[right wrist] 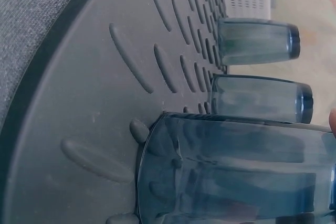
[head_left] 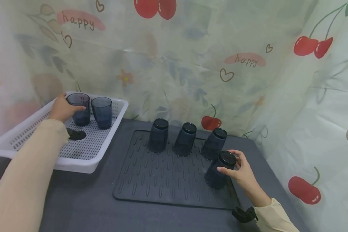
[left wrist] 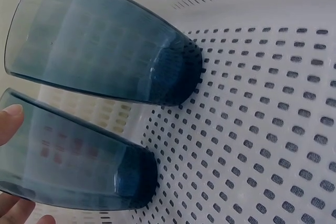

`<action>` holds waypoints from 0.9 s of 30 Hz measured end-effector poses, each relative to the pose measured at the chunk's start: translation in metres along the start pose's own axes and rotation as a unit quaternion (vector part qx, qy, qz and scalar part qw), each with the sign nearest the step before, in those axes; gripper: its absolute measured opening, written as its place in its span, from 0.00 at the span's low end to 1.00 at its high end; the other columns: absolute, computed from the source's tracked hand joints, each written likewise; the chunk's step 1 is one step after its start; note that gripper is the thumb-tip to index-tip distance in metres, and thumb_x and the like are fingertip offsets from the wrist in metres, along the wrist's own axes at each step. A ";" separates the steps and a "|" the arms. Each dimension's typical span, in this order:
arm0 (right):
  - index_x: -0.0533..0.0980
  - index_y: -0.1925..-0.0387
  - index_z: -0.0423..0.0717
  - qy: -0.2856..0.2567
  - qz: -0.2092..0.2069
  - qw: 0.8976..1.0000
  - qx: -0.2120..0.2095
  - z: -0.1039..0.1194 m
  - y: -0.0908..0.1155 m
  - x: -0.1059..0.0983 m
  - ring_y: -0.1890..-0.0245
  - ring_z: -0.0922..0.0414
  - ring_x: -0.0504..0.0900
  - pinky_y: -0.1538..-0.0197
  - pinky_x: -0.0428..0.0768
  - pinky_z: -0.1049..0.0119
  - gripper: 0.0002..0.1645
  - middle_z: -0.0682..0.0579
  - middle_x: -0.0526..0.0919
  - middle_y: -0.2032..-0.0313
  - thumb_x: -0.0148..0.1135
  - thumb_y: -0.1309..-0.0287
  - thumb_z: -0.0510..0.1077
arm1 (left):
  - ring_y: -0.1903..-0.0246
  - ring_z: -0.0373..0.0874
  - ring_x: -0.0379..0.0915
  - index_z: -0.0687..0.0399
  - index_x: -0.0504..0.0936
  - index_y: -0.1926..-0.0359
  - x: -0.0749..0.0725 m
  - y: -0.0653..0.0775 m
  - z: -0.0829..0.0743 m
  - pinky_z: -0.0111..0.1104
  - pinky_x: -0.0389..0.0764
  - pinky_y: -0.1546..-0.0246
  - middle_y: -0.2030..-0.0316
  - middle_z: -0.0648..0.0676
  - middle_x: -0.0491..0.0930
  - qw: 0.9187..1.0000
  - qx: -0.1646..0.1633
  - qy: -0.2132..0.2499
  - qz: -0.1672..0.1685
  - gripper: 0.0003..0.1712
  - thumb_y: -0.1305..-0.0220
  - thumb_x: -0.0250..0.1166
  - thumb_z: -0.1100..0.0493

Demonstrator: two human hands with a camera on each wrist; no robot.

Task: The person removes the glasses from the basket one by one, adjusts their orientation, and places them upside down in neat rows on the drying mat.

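At the left, a white perforated basket (head_left: 96,158) holds two upright blue glass tumblers. My left hand (head_left: 63,109) grips the left tumbler (head_left: 82,118) near its rim, thumb on one side and fingers on the other; its base touches the basket floor in the left wrist view. Beside it stands the second tumbler (left wrist: 105,40), untouched. On a dark ridged drying mat (head_left: 156,183), my right hand (head_left: 245,172) holds an upside-down tumbler (head_left: 216,175) near its base. In the right wrist view this tumbler's (right wrist: 236,166) rim meets the mat near its edge; most of that hand is outside the view.
Three more upside-down tumblers stand along the mat's back: a left one (head_left: 158,137), a middle one (head_left: 185,140) and a right one (head_left: 214,145) close behind the held tumbler. A printed curtain (head_left: 177,74) hangs behind the grey tabletop (head_left: 104,199).
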State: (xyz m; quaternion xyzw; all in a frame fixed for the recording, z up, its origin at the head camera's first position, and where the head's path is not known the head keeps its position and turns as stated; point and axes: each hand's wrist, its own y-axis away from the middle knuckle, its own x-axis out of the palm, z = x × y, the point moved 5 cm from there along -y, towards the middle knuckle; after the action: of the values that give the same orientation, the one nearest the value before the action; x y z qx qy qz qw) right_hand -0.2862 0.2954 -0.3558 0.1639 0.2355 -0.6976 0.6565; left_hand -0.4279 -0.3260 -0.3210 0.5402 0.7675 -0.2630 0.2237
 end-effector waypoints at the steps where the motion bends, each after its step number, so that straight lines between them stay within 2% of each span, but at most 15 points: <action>1: 0.57 0.32 0.49 0.001 -0.001 1.000 -0.001 0.000 0.000 0.000 0.48 0.58 0.72 0.43 0.72 0.52 0.48 0.46 0.69 0.47 0.74 0.50 0.45 | 0.30 0.73 0.41 0.73 0.35 0.27 0.000 0.000 0.000 0.58 0.48 0.30 0.30 0.78 0.41 1.000 0.000 0.000 0.000 0.57 0.39 0.66 0.54; 4: 0.57 0.33 0.49 0.000 -0.004 1.000 -0.002 0.001 0.000 -0.001 0.48 0.57 0.72 0.43 0.72 0.53 0.47 0.45 0.69 0.47 0.74 0.50 0.44 | 0.31 0.73 0.41 0.73 0.35 0.27 0.001 0.000 -0.001 0.58 0.48 0.31 0.30 0.78 0.42 1.000 0.000 -0.001 0.001 0.57 0.39 0.66 0.54; 12: 0.57 0.33 0.49 -0.013 -0.002 1.000 0.004 0.000 0.000 0.000 0.42 0.47 0.70 0.41 0.70 0.48 0.48 0.43 0.68 0.47 0.74 0.50 0.44 | 0.31 0.73 0.42 0.75 0.36 0.28 0.000 0.002 -0.002 0.57 0.47 0.30 0.31 0.79 0.43 1.000 0.013 0.004 0.007 0.56 0.39 0.65 0.55; 22: 0.58 0.33 0.49 -0.007 -0.005 1.000 0.001 0.001 0.000 0.000 0.50 0.60 0.72 0.44 0.72 0.55 0.47 0.46 0.69 0.48 0.74 0.50 0.44 | 0.31 0.73 0.44 0.75 0.37 0.28 0.000 0.003 -0.002 0.59 0.50 0.32 0.31 0.79 0.45 1.000 0.012 0.004 0.015 0.55 0.37 0.64 0.54; 27: 0.58 0.33 0.50 -0.012 -0.002 1.000 0.006 0.001 0.000 0.000 0.50 0.61 0.73 0.44 0.73 0.56 0.47 0.46 0.69 0.48 0.74 0.50 0.44 | 0.31 0.73 0.44 0.73 0.37 0.27 0.000 0.004 -0.002 0.61 0.52 0.33 0.30 0.78 0.44 1.000 0.003 0.008 0.019 0.54 0.36 0.63 0.51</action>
State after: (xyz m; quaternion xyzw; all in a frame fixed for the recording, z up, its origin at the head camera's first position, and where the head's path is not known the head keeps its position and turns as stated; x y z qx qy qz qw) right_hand -0.2863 0.2953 -0.3548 0.1589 0.2239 -0.7025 0.6566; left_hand -0.4242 -0.3241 -0.3203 0.5575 0.7581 -0.2565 0.2205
